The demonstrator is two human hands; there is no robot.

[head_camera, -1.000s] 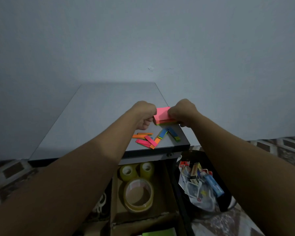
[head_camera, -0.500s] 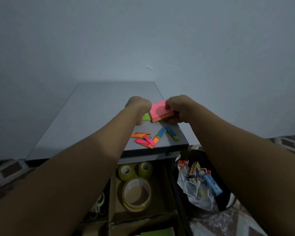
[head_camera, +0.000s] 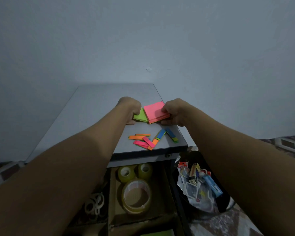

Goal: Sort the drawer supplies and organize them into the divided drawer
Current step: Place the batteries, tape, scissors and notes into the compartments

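Pink pad (head_camera: pixel 156 111) lies on the grey table top (head_camera: pixel 92 109), near its right edge. It is turned like a diamond, with one corner toward the person. It is nearly square, so no long axis is clear. The right hand (head_camera: pixel 174 110) has its fingers curled around the right side of this pad and grips it. Just beside it, touching its left edge, is a green pad (head_camera: pixel 140 115). The left hand (head_camera: pixel 129 106) pinches this one at its left side.

Closer to the person, thin strips (head_camera: pixel 143 141) lie scattered. The orange ones run left to right, and two blue ones (head_camera: pixel 167 133) form an upside-down V. Below the table the open drawer (head_camera: pixel 111 193) holds tape rolls (head_camera: pixel 136 195) in one compartment.
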